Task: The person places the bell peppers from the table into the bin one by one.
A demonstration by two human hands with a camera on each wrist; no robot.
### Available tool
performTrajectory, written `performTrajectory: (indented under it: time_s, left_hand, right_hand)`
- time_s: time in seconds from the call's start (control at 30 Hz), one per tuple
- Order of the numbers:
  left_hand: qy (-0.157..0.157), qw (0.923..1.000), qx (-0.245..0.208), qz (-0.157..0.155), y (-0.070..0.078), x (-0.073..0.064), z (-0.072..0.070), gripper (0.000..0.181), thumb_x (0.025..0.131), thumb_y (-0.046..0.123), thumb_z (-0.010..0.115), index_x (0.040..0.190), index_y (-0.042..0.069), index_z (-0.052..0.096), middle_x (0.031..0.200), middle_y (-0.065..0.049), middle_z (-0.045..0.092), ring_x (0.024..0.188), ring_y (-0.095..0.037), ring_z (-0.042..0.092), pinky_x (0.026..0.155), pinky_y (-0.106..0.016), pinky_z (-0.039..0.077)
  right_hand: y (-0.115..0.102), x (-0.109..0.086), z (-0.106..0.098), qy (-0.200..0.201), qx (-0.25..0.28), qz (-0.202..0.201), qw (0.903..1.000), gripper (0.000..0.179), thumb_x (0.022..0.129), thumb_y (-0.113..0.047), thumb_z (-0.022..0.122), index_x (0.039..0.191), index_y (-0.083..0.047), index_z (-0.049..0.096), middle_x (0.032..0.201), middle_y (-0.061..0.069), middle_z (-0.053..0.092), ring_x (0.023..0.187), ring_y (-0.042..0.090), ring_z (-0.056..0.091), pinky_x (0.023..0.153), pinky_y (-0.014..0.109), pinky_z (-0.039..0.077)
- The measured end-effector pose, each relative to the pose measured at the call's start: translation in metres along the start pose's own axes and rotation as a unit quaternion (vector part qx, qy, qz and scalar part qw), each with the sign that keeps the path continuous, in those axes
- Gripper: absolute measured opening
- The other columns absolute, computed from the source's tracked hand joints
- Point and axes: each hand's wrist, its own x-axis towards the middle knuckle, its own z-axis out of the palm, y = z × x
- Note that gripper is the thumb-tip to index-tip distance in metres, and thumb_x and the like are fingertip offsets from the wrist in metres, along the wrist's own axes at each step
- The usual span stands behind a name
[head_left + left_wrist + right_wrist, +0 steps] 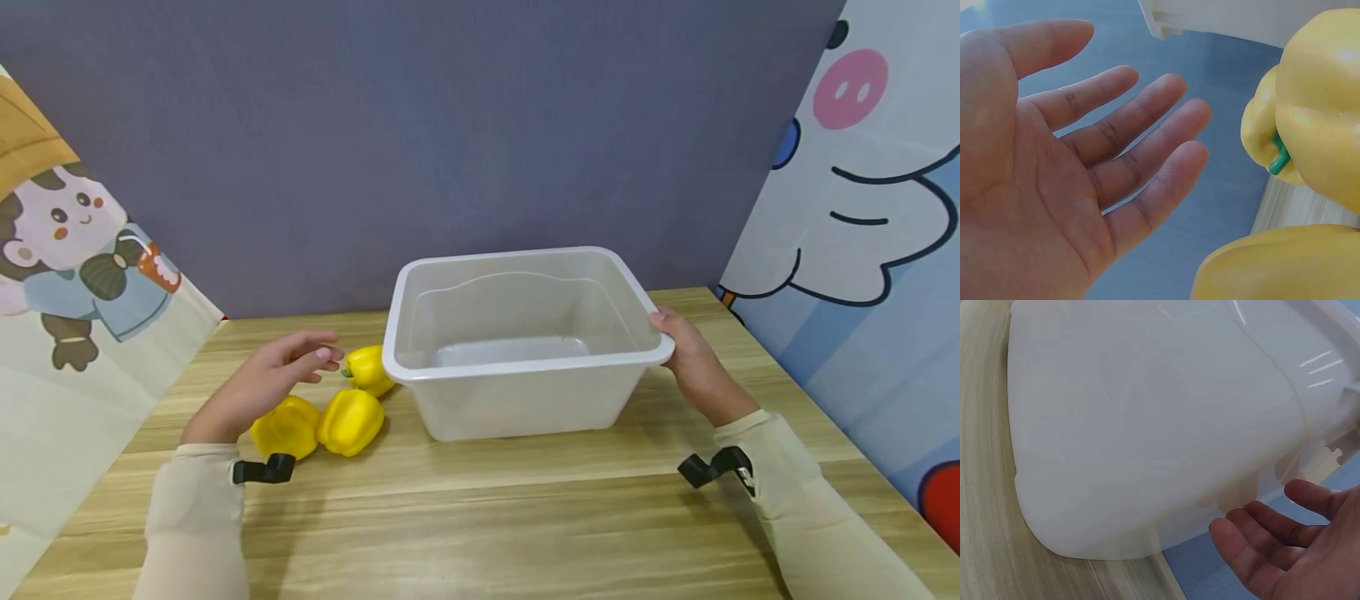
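Note:
A white plastic bin point(525, 404) stands upright on the table, its inside bare. My right hand point(693, 367) holds the bin's right rim, thumb at the top edge. In the right wrist view its fingers point(1254, 544) curl close by the bin's outer wall point(1135, 437). To the left of the bin lie three yellow bell peppers: one with a green stem point(367, 369), one in front point(351, 422), and one farther left point(287, 427). Above the peppers hovers my left hand point(266, 375), fingers relaxed and palm bare, with peppers point(1325, 106) beside it in the left wrist view.
The wood-grain table point(480, 517) runs back to a grey-blue partition point(480, 150). Cartoon-printed panels flank it at the left point(90, 275) and the right point(885, 275). Each sleeve carries a black wrist mount, such as the left mount point(264, 469).

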Motion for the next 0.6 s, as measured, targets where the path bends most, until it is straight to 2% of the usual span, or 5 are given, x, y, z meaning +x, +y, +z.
performTrajectory:
  time_s: [0.23, 0.33, 0.47, 0.53, 0.6]
  left_hand:
    - [-0.001, 0.9999, 0.016, -0.002, -0.001, -0.007, -0.005, 0.048, 0.108, 0.037, 0.046, 0.148, 0.011, 0.046, 0.135, -0.014, 0.059, 0.122, -0.029, 0.057, 0.108, -0.055, 0.039]
    - [0.0, 0.9999, 0.017, -0.002, -0.001, -0.01, -0.007, 0.048, 0.108, 0.037, 0.046, 0.148, 0.012, 0.046, 0.134, -0.011, 0.06, 0.121, -0.027, 0.057, 0.108, -0.054, 0.038]
    - [0.0, 0.9998, 0.018, -0.003, 0.0, -0.012, -0.008, 0.048, 0.108, 0.039, 0.045, 0.148, 0.012, 0.046, 0.133, -0.008, 0.06, 0.121, -0.025, 0.058, 0.107, -0.051, 0.04]
    - [-0.002, 0.9998, 0.019, -0.005, -0.001, -0.013, -0.01, 0.049, 0.108, 0.039, 0.045, 0.148, 0.011, 0.045, 0.134, -0.009, 0.06, 0.121, -0.026, 0.058, 0.107, -0.05, 0.041]
    - [-0.003, 0.9997, 0.023, -0.009, -0.002, -0.014, -0.012, 0.05, 0.108, 0.04, 0.044, 0.149, 0.011, 0.044, 0.135, -0.011, 0.059, 0.121, -0.027, 0.057, 0.106, -0.045, 0.043]
  right_hand:
    - [-0.001, 0.001, 0.001, 0.004, 0.006, 0.011, 0.9999, 0.055, 0.107, -0.039, 0.03, 0.136, 0.005, 0.043, 0.109, -0.007, 0.06, 0.098, 0.011, 0.054, 0.084, 0.033, 0.042]
    - [-0.001, 0.002, 0.0, 0.001, 0.006, 0.007, 1.0, 0.052, 0.107, -0.039, 0.03, 0.135, 0.002, 0.046, 0.109, -0.006, 0.061, 0.098, 0.011, 0.054, 0.084, 0.032, 0.042]
    - [0.0, 0.001, 0.0, 0.008, 0.021, -0.002, 0.9997, 0.04, 0.106, -0.036, 0.031, 0.125, -0.008, 0.053, 0.105, -0.007, 0.062, 0.094, 0.01, 0.056, 0.081, 0.031, 0.043]
    - [0.001, 0.001, 0.0, 0.01, 0.026, -0.007, 0.9996, 0.035, 0.106, -0.034, 0.032, 0.121, -0.012, 0.055, 0.103, -0.007, 0.062, 0.092, 0.009, 0.056, 0.08, 0.03, 0.044]
    - [0.0, 0.0, 0.0, 0.012, 0.029, -0.01, 0.9995, 0.032, 0.106, -0.033, 0.032, 0.118, -0.014, 0.055, 0.102, -0.008, 0.062, 0.092, 0.009, 0.056, 0.079, 0.029, 0.044]
